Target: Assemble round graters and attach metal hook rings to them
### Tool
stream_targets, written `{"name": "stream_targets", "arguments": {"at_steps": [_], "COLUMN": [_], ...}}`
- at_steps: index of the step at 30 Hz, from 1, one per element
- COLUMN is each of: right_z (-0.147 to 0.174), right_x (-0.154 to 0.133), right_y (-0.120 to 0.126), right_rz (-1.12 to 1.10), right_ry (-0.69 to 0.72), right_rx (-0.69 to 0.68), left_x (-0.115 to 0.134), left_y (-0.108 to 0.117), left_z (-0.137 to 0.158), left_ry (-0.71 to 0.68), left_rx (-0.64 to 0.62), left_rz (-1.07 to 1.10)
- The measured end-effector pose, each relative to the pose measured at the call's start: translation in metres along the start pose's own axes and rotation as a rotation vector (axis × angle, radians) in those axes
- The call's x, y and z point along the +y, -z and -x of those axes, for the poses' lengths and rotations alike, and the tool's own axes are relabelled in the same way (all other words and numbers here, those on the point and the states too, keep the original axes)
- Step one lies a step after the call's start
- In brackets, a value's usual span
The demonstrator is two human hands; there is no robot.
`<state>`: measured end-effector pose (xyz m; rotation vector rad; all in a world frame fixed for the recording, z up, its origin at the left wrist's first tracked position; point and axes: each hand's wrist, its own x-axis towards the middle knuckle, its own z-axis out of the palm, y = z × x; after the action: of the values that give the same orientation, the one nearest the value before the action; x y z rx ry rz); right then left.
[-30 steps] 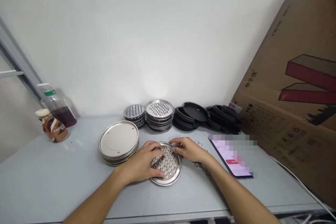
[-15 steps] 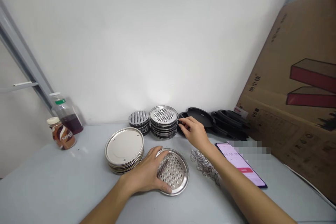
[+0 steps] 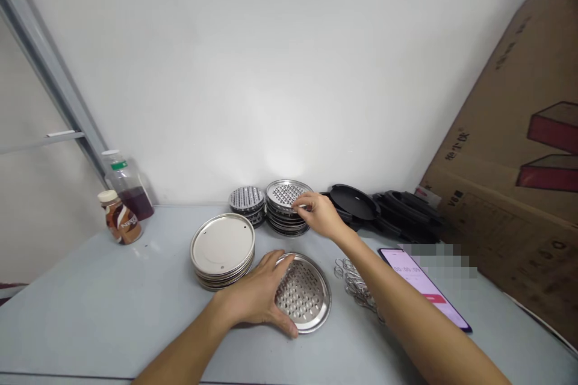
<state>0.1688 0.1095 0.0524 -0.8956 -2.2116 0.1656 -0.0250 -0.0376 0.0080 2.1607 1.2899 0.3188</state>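
A round metal grater disc (image 3: 305, 295) with raised holes lies on the table. My left hand (image 3: 255, 295) grips it from the left, thumb at the near rim and fingers at the far rim. Behind it stands a stack of similar grater discs (image 3: 289, 225). My right hand (image 3: 318, 213) is at the right front of that stack's top, thumb and fingertips pinched together by the rim. What is between those fingertips is too small to tell. To the left is a pile of plain round metal plates (image 3: 223, 245), the top one showing small holes near its edge.
A second stack of ridged discs (image 3: 246, 200) stands at the back. Black round plastic parts (image 3: 354, 201) lie against the wall. Wire clips (image 3: 356, 283), a phone (image 3: 424, 286) and a large cardboard box (image 3: 506, 192) are on the right; a coffee bottle (image 3: 120, 219) and a jug (image 3: 130, 192) stand left.
My right hand has moved left, from beside the black parts to in front of the grater-disc stack. My left hand stays on the near disc. The view has shifted slightly.
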Motion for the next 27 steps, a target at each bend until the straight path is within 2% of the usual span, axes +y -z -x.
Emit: {"name": "stream_targets", "arguments": {"at_steps": [4, 10, 17, 27], "right_z": [-0.008, -0.018, -0.014, -0.007], "right_x": [-0.002, 0.001, 0.007, 0.008], "right_y": [0.005, 0.010, 0.009, 0.007], "right_rz": [0.015, 0.060, 0.100, -0.033], "right_ry": [-0.014, -0.020, 0.017, 0.046], "right_rx": [0.031, 0.169, 0.198, 0.397], "left_x": [-0.001, -0.001, -0.001, -0.001], "left_y": [-0.001, 0.000, 0.000, 0.000], "left_z": [0.000, 0.001, 0.001, 0.002], "left_ry": [0.017, 0.017, 0.033, 0.031], "left_rx": [-0.011, -0.015, -0.024, -0.022], "left_rz": [-0.009, 0.010, 0.013, 0.016]}}
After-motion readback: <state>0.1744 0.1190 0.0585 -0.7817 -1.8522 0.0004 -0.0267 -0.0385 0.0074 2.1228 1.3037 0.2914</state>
